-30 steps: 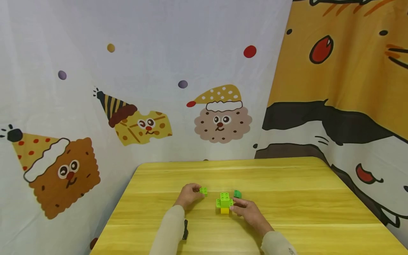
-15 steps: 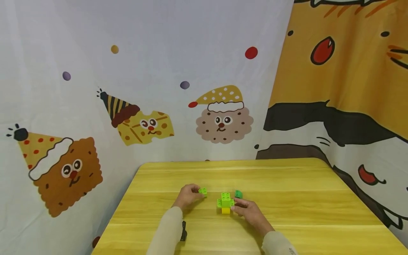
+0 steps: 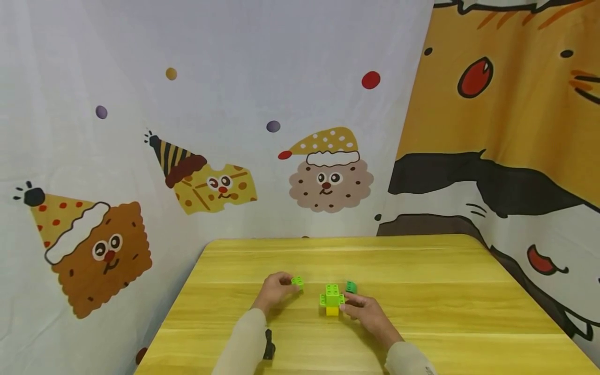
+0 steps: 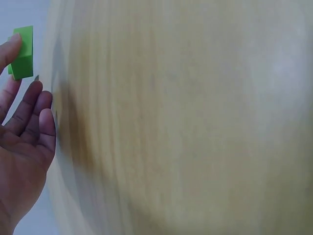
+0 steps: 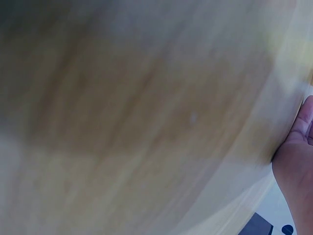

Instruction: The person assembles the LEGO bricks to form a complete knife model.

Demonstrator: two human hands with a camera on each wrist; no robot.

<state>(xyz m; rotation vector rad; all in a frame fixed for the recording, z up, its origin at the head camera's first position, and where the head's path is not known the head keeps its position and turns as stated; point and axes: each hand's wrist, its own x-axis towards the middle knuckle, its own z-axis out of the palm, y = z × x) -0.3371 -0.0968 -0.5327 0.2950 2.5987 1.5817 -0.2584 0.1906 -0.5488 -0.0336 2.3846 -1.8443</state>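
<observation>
Here's the left hand (image 3: 275,290), thumb and fingertip pinching a light-green brick (image 3: 298,282), its other fingers loosely bent, left of centre on the wooden surface (image 3: 431,291); whether the brick touches the wood, I can't tell. Across to the right hand (image 3: 371,314): thumb and forefinger appear to grip the right end of the brick build (image 3: 332,298), which stands upright midway between the surface's left and right edges. And look at the progress! A yellow base (image 3: 332,311) is in, a wider green layer sits over it, and a light-green block tops it off. By my reading, most of the joining is done. What's left? The held brick is apart from the build, and a dark-green piece (image 3: 351,287) lies loose just beyond the right fingertips, towards the far edge; whether both belong on, nobody can say. Containers? None in sight, all pieces out in plain view.
</observation>
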